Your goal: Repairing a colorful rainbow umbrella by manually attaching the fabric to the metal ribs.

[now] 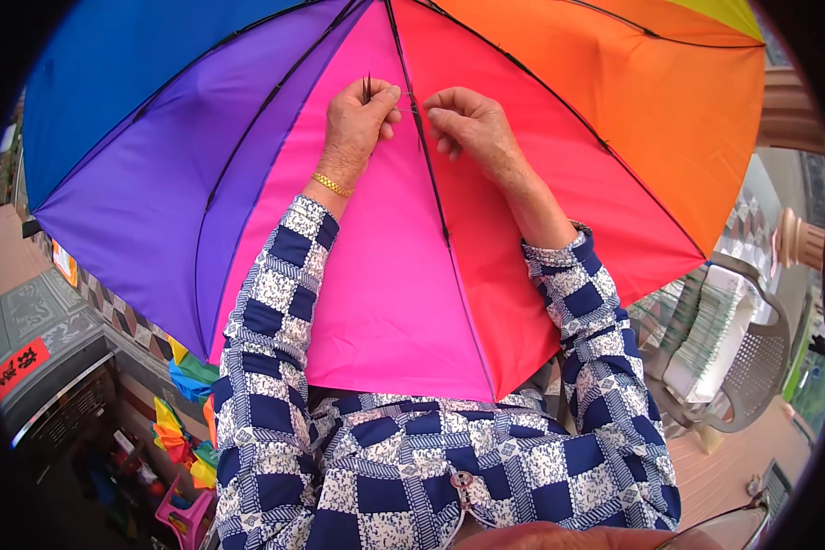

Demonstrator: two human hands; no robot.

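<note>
An open rainbow umbrella (376,302) lies spread before me with its ribbed inner side showing. My left hand (356,121) is closed beside a black rib (422,137) over the pink panel. Out of its fist stick the thin dark tips of a small two-pointed tool (367,89), like thread snips; the rest is hidden in the palm. Just right of the same rib, over the red panel, my right hand (472,128) is closed in a pinch. A faint pale thread (407,111) crosses the rib between the hands. What the right fingertips hold is too small to make out.
At the right stands a grey-brown plastic chair (763,367) with a white-and-green bundle (709,335) on it. Lower left are a pink plastic stool (185,513), bright coloured fabric (170,431) and a dark grey structure (41,316) bearing a red paper sign (21,368).
</note>
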